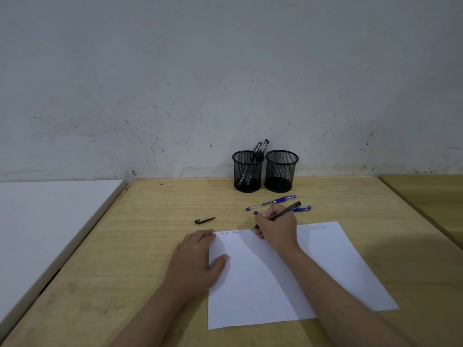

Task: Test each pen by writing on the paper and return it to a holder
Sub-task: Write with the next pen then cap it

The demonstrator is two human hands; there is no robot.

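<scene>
A white sheet of paper [325,266] lies on the wooden table, with two short scribbled words near its top edge. My right hand [278,227] grips a black pen [288,210], its tip touching the paper's top edge. My left hand [198,259] lies flat on the sheet's left edge, fingers spread. Two black mesh holders stand by the wall: the left holder [248,171] contains several black pens, the right holder [281,170] looks empty. Two blue pens lie just beyond my right hand: one whole [271,202], one partly hidden [302,209].
A black pen cap [204,220] lies on the wooden table [140,234] left of the paper's top. A white surface [45,221] adjoins the table on the left, and another wooden surface [436,196] on the right. The wall stands directly behind the holders.
</scene>
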